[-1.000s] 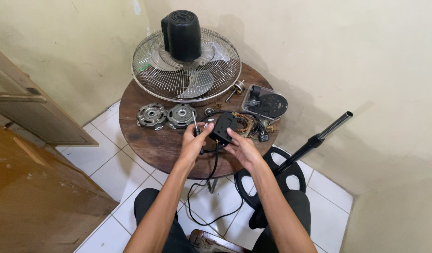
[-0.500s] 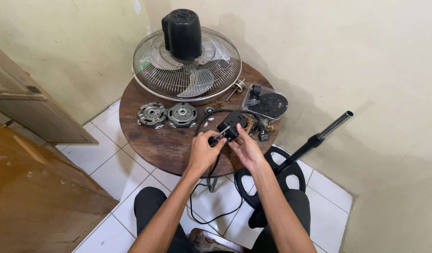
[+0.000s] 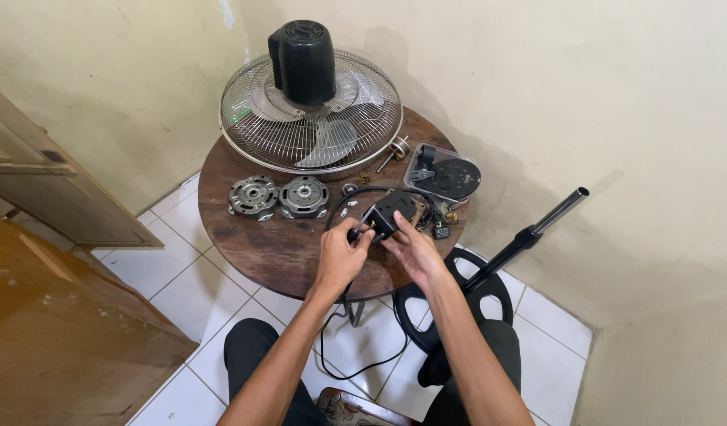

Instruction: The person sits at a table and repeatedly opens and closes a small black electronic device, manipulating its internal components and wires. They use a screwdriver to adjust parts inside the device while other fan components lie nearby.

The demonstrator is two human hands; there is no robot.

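1. Left hand clenched round the dark handle of a slim metal-shafted screwdriver, tip slanted up toward the small black boxy plastic switch housing.
2. Right hand grasping that housing from below with fingers curled, holding it just above the near right edge of the round dark-brown wooden worktop.
3. Risk of slipping: a hard, smooth plastic shell, held in mid-air by fingertips alone; a skidding tip could jab the right hand's fingers.
4. Risk of snagging: thin black rubbery cable looping off the near edge down toward the white tiled floor; a knee could tug the housing out of the grip.
5. Risk of loss: small pale screws and brassy bits scattered beside the housing, close to the near right edge, easy to knock off with a wrist.
6. Likely to roll if bumped: 2 round grey ribbed cast-metal motor end plates, lying flat side by side left of centre.
7. Top-heavy at the far edge: round chrome wire fan cage with translucent grey blades and a black plastic motor cap.
8. At the right edge: clear plastic cover over a black disc part.
9. Off the worktop, right: black metal stand tube on a round base, leaning.
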